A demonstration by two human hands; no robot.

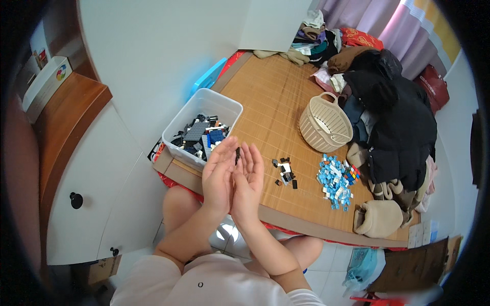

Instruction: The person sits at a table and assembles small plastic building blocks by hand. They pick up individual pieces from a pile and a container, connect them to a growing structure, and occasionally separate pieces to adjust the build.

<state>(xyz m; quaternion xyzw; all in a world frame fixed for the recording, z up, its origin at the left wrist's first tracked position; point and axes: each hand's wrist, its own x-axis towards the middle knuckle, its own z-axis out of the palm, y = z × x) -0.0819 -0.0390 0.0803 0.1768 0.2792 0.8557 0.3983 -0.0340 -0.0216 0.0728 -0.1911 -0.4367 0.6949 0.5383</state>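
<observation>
My left hand (217,181) and my right hand (248,186) are pressed side by side, palms cupped upward with the fingers pointing away from me. Between them lies something small and dark (238,152), which looks like toy building bricks; how many pieces there are is hidden. Just beyond my left hand stands a clear plastic bin (176,148) filled with grey, black, white and blue building bricks (195,131). To the right of my hands, a small group of black, white and grey bricks (286,172) is spread on the bamboo mat (265,102).
Farther right lies a heap of light blue and white bricks (334,181) with a puzzle cube (352,174) against it. Behind sits a beige basket (324,125). Dark clothes (400,127) pile up along the right. A blue lid (208,76) leans behind the bin, near a white cabinet (97,204).
</observation>
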